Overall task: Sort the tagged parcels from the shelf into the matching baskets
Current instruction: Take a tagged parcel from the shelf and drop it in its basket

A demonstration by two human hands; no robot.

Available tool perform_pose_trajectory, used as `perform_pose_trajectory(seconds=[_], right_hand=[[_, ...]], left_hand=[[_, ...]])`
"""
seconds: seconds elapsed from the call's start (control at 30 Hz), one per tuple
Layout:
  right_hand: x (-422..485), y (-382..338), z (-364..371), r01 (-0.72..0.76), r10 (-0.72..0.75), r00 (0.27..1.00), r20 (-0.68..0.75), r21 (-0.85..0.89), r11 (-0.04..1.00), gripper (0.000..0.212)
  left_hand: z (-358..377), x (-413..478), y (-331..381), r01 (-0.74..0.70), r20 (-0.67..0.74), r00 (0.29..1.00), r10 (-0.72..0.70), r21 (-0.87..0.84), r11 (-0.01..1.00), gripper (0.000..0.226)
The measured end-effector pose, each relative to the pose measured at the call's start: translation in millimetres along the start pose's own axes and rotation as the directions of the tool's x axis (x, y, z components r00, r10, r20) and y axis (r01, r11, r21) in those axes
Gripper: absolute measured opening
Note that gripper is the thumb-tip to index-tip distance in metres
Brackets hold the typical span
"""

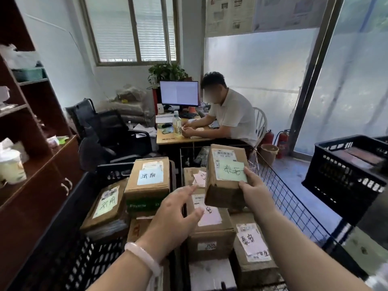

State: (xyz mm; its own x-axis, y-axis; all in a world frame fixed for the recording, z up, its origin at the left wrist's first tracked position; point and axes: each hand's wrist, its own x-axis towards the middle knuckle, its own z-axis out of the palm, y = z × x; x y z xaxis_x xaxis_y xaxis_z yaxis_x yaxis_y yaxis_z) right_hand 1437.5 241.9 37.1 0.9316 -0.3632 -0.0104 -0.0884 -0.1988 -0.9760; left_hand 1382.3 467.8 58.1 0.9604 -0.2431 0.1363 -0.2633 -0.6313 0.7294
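**Sorting well under way, one parcel in hand above the wire basket**

The right hand [255, 186] grips a small cardboard parcel [220, 192] by its near right corner, thumb on the green tag. It holds the parcel up above the wire basket [279, 192], clear of the boxes below. The left hand [174, 213] is open with its fingers spread. It holds nothing and reaches over the gap between the two baskets.

Much looks done already. The black crate [69, 248] on the left holds a box with a blue tag [148, 185] and a flatter one with a pale green tag [105, 206]; both tags carry the same writing. The wire basket holds several boxes, among them a middle box [210, 229] and a near right box [252, 259], both with pink tags. Their writing seems to match the tag on the held parcel, so this parcel probably belongs there and only needs setting down.

A second black crate [344, 171] stands far right. The shelf [31, 131] on the left shows cups and bags; I cannot tell if any parcels remain on it.
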Motion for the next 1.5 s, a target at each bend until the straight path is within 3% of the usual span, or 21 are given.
perform_pose_trajectory(seconds=[0.17,0.5,0.8,1.2,1.5], right_hand=[[60.7,-4.1,40.3,-0.054,0.053,0.994,0.100,0.010,0.998,0.049],[121.3,17.0,99.8,-0.052,0.099,0.977,0.188,-0.242,0.969,0.044],[134.4,7.7,94.1,0.123,0.045,0.944,0.326,-0.477,0.870,0.061],[-17.3,-19.0,44.6,0.407,-0.230,0.913,0.338,-0.688,0.601,0.074],[-185.7,-13.9,-10.7,0.231,-0.232,0.964,0.130,-0.840,0.490,0.085]], left_hand=[[-7.5,23.5,-12.6,0.029,-0.057,0.998,-0.024,0.089,0.996,0.059],[-13.5,44.4,-39.7,0.076,-0.062,0.996,-0.067,0.152,0.985,0.060],[-11.0,52.7,-43.8,0.042,-0.027,0.999,-0.039,0.160,0.986,0.062],[-9.7,35.4,-28.9,-0.098,0.017,0.995,0.098,0.334,0.937,0.071],[-2.1,-36.3,10.1,-0.378,0.137,0.925,0.356,0.444,0.812,0.071]])
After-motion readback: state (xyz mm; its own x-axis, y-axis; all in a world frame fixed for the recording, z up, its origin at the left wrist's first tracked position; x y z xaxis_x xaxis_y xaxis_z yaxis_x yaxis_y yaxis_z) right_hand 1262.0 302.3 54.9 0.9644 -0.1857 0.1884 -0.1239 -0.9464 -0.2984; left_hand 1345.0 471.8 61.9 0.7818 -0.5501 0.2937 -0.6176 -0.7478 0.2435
